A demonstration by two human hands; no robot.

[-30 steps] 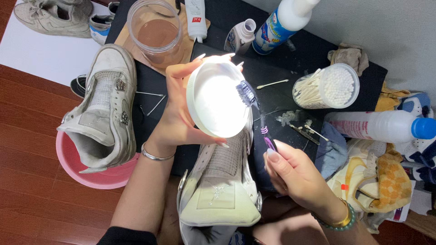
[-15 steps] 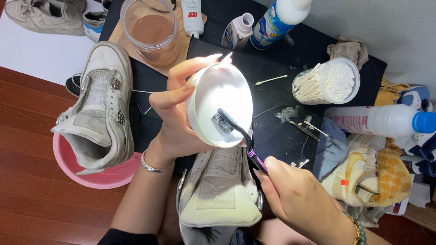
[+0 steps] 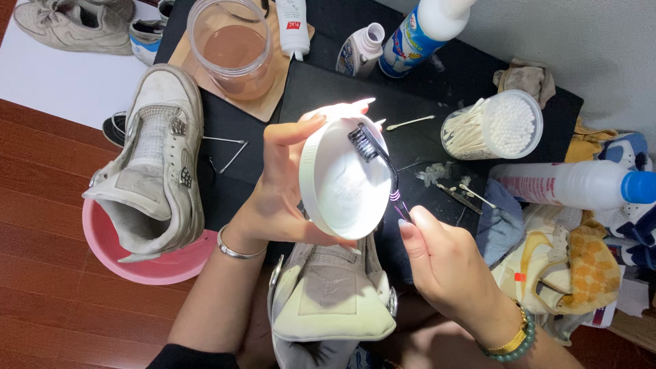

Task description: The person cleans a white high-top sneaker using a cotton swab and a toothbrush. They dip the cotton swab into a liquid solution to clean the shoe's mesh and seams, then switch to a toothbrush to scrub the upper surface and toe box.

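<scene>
My left hand (image 3: 277,195) holds up a round white lid-like dish (image 3: 344,181), tilted toward me. My right hand (image 3: 447,266) grips a toothbrush (image 3: 381,162) with a purple handle and dark bristles; the bristles rest on the upper inner rim of the dish. Directly below both hands, a pale beige sneaker (image 3: 331,294) lies in my lap with its heel toward me. A second matching sneaker (image 3: 154,164) sits on the left, its toe resting over a pink basin (image 3: 147,263).
On the black mat stand a clear jar of brown liquid (image 3: 232,44) on a wooden board, a small white bottle (image 3: 361,49), a large white bottle (image 3: 420,34), a tub of cotton swabs (image 3: 495,126) and a lying blue-capped bottle (image 3: 574,184). Rags (image 3: 560,266) are heaped at right.
The toothbrush head has slid from the middle of the dish up to its upper rim. My left hand has tilted the dish slightly; the view has shifted a little.
</scene>
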